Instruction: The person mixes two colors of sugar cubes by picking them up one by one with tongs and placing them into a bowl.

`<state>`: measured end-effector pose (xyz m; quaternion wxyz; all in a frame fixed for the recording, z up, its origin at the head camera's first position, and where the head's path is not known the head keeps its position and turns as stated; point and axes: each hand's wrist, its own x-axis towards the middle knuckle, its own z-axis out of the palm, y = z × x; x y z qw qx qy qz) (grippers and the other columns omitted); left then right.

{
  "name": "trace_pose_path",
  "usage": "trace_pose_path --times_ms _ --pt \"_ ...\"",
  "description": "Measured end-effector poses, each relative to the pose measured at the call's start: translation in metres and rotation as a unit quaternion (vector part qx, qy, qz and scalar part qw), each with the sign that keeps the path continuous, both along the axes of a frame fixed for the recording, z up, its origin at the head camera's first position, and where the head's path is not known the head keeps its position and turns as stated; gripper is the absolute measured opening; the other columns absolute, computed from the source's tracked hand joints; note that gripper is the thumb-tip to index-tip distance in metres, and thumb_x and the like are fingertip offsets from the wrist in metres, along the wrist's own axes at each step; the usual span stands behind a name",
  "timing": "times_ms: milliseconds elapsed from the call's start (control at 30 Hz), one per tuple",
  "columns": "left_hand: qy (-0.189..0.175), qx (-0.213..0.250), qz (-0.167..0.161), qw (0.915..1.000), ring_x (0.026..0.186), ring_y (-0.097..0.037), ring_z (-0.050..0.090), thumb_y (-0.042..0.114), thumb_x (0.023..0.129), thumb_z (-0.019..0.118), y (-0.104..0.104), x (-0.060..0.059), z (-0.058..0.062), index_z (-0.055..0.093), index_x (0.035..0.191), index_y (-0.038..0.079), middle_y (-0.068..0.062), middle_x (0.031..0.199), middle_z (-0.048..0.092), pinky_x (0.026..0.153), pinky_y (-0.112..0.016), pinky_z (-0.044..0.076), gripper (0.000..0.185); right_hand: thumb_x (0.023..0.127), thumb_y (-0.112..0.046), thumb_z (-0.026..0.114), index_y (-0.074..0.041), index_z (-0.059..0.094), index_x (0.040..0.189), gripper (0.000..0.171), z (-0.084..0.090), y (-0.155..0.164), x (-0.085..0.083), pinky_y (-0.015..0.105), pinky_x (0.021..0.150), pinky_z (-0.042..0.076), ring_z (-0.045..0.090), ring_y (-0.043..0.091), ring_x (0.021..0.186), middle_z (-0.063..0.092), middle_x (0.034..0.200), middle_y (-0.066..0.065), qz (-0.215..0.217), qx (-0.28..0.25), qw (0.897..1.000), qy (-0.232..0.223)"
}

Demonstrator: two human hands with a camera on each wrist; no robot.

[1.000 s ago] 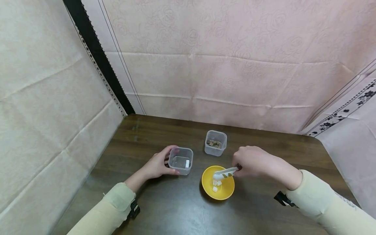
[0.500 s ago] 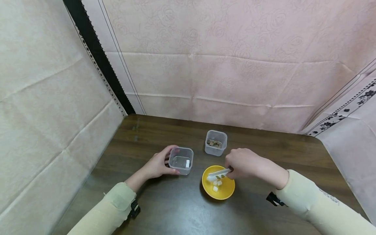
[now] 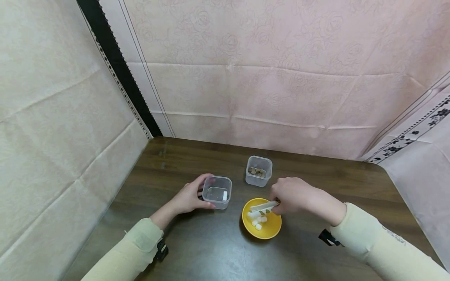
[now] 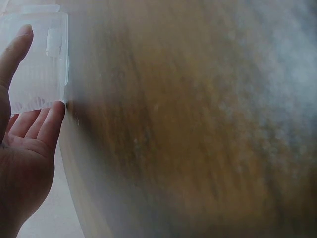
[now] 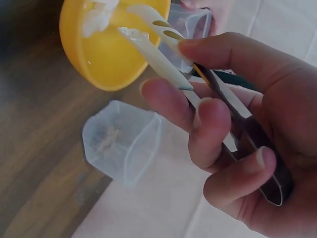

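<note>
The right hand (image 3: 293, 194) grips a pair of white-tipped tongs (image 3: 261, 207), fingers and thumb curled round the two arms, and the tips are down in the yellow bowl (image 3: 272, 230) among the small white cubes (image 3: 259, 223). A second ago those tips sat further to the right side of the bowl with the hand out beyond it; since then the hand has slid left and the tongs now reach across toward the bowl's left half, so this reads as hunting for a grip on a cube rather than lifting one away. In the right wrist view the tips (image 5: 130, 22) stand a little apart right by a white lump, and whether a cube is caught between them cannot be told. Over on the other side, the left hand (image 3: 189, 197) has not budged: its fingers stay wrapped round the side of the clear tub (image 3: 218, 192), steadying it on the dark wooden surface (image 3: 218, 249), and one white cube (image 3: 224, 195) lies inside. Behind the bowl, the second clear tub (image 3: 258, 176) holds brownish pieces and nobody touches it.
</note>
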<state>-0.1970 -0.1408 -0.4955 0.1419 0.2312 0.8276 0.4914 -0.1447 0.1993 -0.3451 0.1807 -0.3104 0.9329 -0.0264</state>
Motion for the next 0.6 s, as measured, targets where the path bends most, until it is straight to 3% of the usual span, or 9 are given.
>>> trace_pose_path --times_ms 333,600 --pt "0.0 0.001 -0.003 1.0 0.147 -0.035 0.051 0.015 0.08 0.097 -0.001 -0.001 -0.001 0.042 0.156 0.018 -0.013 0.16 0.051 0.109 -0.044 0.053 0.094 0.088 -0.022 0.08 -0.025 0.064 0.064 0.028 0.019 0.004 -0.003 0.026 0.051 0.026 0.036 0.007 0.055 0.042 0.06 -0.011 -0.038 -0.021 0.999 0.014" --pt "0.003 0.003 -0.001 1.0 0.146 -0.037 0.052 0.015 0.079 0.097 0.0 0.001 0.001 0.043 0.156 0.016 -0.015 0.158 0.052 0.108 -0.045 0.053 0.094 0.088 -0.023 0.08 -0.024 0.064 0.065 0.029 0.029 -0.011 -0.015 0.025 0.05 0.026 0.037 0.008 0.055 0.041 0.058 -0.011 -0.009 -0.034 0.998 0.047"
